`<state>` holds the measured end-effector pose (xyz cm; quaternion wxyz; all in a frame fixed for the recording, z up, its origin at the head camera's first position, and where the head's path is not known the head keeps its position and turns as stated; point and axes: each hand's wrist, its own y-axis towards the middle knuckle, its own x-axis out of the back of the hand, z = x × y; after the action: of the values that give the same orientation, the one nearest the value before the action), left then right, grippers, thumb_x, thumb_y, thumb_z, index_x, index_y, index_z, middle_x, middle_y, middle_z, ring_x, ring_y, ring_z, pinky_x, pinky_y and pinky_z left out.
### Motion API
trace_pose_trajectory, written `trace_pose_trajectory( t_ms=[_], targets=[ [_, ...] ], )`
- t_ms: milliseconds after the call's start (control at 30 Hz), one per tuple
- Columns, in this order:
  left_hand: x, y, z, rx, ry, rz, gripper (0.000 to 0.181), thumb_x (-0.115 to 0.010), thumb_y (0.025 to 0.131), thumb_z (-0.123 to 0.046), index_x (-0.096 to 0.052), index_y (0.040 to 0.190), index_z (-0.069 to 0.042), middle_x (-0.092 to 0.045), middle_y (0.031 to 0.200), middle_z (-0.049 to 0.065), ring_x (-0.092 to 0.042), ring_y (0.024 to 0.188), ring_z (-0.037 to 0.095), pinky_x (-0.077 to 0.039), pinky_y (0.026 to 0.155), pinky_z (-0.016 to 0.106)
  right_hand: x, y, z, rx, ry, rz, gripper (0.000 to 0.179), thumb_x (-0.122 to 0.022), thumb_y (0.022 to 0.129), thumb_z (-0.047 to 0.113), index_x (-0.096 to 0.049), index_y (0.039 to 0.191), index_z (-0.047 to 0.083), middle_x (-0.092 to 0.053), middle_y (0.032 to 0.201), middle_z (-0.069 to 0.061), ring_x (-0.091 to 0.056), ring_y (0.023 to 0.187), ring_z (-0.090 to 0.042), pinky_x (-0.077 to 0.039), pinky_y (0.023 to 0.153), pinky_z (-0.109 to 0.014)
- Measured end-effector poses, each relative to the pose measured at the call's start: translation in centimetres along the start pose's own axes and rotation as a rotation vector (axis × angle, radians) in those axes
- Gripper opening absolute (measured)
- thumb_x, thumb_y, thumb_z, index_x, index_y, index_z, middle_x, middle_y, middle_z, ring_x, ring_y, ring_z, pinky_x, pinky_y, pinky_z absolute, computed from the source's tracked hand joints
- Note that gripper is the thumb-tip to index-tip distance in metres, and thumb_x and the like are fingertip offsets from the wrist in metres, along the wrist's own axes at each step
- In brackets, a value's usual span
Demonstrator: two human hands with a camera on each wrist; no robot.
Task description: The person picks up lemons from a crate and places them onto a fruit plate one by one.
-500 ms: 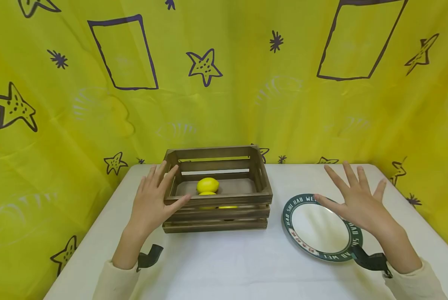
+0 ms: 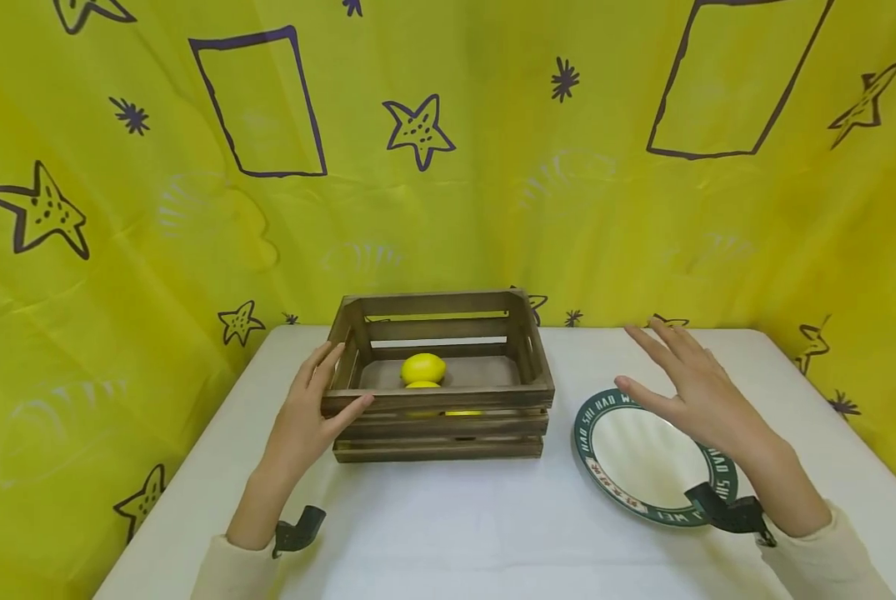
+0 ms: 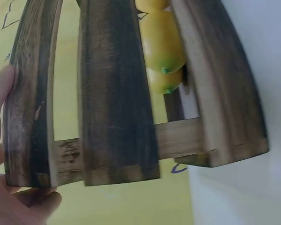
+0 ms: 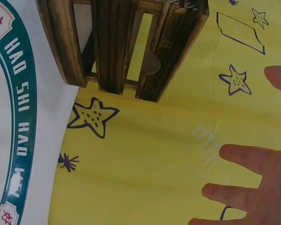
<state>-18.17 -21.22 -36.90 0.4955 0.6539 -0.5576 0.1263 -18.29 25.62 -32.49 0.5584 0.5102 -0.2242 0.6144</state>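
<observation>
Crate (image 2: 440, 392) of dark wooden slats is seen standing on the white table (image 2: 455, 525), left of centre, with its open top up. Nearest the camera, two cream sleeves and dark wrist straps are seen at the table's front edge. The left hand (image 2: 305, 421) is laid against the crate's left end, fingers nearly straight along the side and the thumb set on the front top slat; nothing is gripped. The right hand (image 2: 691, 387) is held wide and flat, fingers spread, above the far rim of a plate (image 2: 643, 492), without anything being held. The plate, white with a green lettered border, is placed just right of the crate and apart from it. Inside the crate two lemons (image 2: 423, 368) are seen lying touching one another near the middle; through the slats they are also shown in the left wrist view (image 3: 161, 47). Behind the table a yellow cloth (image 2: 448, 167) printed with stars and rectangles is hung.
</observation>
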Motion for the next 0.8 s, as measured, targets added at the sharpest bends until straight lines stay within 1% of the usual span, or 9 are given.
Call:
trace_pose_trajectory(
  t_ms=[67, 133, 200, 300, 367, 467, 567, 667, 800],
  targets=[
    [-0.2, -0.2, 0.2, 0.015, -0.038, -0.018, 0.080, -0.077, 0.085, -0.029, -0.035, 0.151, -0.010, -0.031, 0.154, 0.016, -0.033, 0.139, 0.042, -0.038, 0.103, 0.063, 0.2, 0.3, 0.2, -0.006, 0.013, 0.031, 0.080, -0.063, 0.092, 0.045, -0.024, 0.156, 0.018, -0.014, 0.159, -0.025, -0.010, 0.143, -0.053, -0.011, 0.102, -0.080],
    [-0.4, -0.4, 0.4, 0.014, -0.078, -0.050, 0.079, -0.079, 0.084, -0.023, -0.037, 0.149, -0.005, -0.034, 0.153, 0.018, -0.035, 0.138, 0.042, -0.035, 0.106, 0.062, 0.4, 0.5, 0.6, -0.016, 0.040, 0.064, 0.080, -0.063, 0.092, 0.045, -0.023, 0.156, 0.018, -0.013, 0.160, -0.023, -0.010, 0.143, -0.052, -0.016, 0.097, -0.082],
    [-0.7, -0.5, 0.7, 0.000, -0.120, -0.089, 0.075, -0.080, 0.082, -0.017, -0.043, 0.144, 0.000, -0.037, 0.151, 0.019, -0.037, 0.137, 0.042, -0.035, 0.107, 0.061, 0.6, 0.7, 1.1, -0.020, 0.084, 0.093, 0.079, -0.062, 0.093, 0.044, -0.023, 0.156, 0.019, -0.012, 0.161, -0.021, -0.010, 0.144, -0.051, -0.019, 0.094, -0.083],
    [-1.1, -0.8, 0.9, -0.009, -0.166, -0.124, 0.066, -0.080, 0.081, -0.011, -0.049, 0.137, 0.005, -0.039, 0.150, 0.020, -0.038, 0.137, 0.042, -0.034, 0.108, 0.061, 0.8, 1.1, 2.0, 0.005, 0.159, 0.114, 0.076, -0.062, 0.094, 0.041, -0.024, 0.156, 0.020, -0.013, 0.161, -0.019, -0.012, 0.144, -0.050, -0.020, 0.095, -0.082],
    [-1.2, -0.9, 1.0, -0.006, -0.185, -0.128, 0.062, -0.079, 0.081, -0.009, -0.051, 0.134, 0.006, -0.038, 0.150, 0.019, -0.038, 0.137, 0.041, -0.034, 0.108, 0.061, 0.8, 1.3, 2.7, 0.031, 0.197, 0.113, 0.074, -0.064, 0.094, 0.038, -0.026, 0.155, 0.020, -0.016, 0.161, -0.017, -0.015, 0.143, -0.048, -0.021, 0.096, -0.080],
    [-1.2, -1.1, 1.1, 0.000, -0.196, -0.129, 0.062, -0.078, 0.082, -0.008, -0.050, 0.135, 0.005, -0.037, 0.152, 0.018, -0.037, 0.138, 0.040, -0.033, 0.108, 0.060, 0.7, 1.8, 3.4, 0.065, 0.225, 0.103, 0.077, -0.069, 0.090, 0.036, -0.029, 0.154, 0.020, -0.022, 0.159, -0.015, -0.021, 0.142, -0.046, -0.024, 0.097, -0.078],
    [-1.3, -1.0, 1.3, -0.006, -0.203, -0.138, 0.063, -0.079, 0.081, -0.008, -0.049, 0.136, 0.004, -0.037, 0.153, 0.017, -0.037, 0.138, 0.039, -0.033, 0.109, 0.059, 0.6, 2.3, 4.2, 0.112, 0.221, 0.090, 0.082, -0.075, 0.085, 0.034, -0.031, 0.153, 0.019, -0.027, 0.158, -0.015, -0.027, 0.140, -0.045, -0.028, 0.096, -0.077],
    [-1.3, -1.0, 1.4, -0.016, -0.210, -0.143, 0.062, -0.079, 0.081, -0.007, -0.051, 0.135, 0.004, -0.037, 0.153, 0.017, -0.038, 0.138, 0.039, -0.033, 0.108, 0.060, 0.5, 2.9, 4.9, 0.179, 0.217, 0.076, 0.084, -0.079, 0.082, 0.030, -0.034, 0.152, 0.016, -0.031, 0.156, -0.016, -0.033, 0.137, -0.045, -0.033, 0.095, -0.076],
    [-1.4, -1.0, 1.6, -0.021, -0.208, -0.139, 0.060, -0.079, 0.081, -0.007, -0.052, 0.133, 0.004, -0.036, 0.153, 0.016, -0.038, 0.138, 0.039, -0.033, 0.108, 0.060, 0.4, 3.7, 5.7, 0.243, 0.243, 0.065, 0.080, -0.081, 0.081, 0.024, -0.039, 0.149, 0.012, -0.036, 0.153, -0.017, -0.043, 0.130, -0.043, -0.040, 0.096, -0.067]
  ],
)
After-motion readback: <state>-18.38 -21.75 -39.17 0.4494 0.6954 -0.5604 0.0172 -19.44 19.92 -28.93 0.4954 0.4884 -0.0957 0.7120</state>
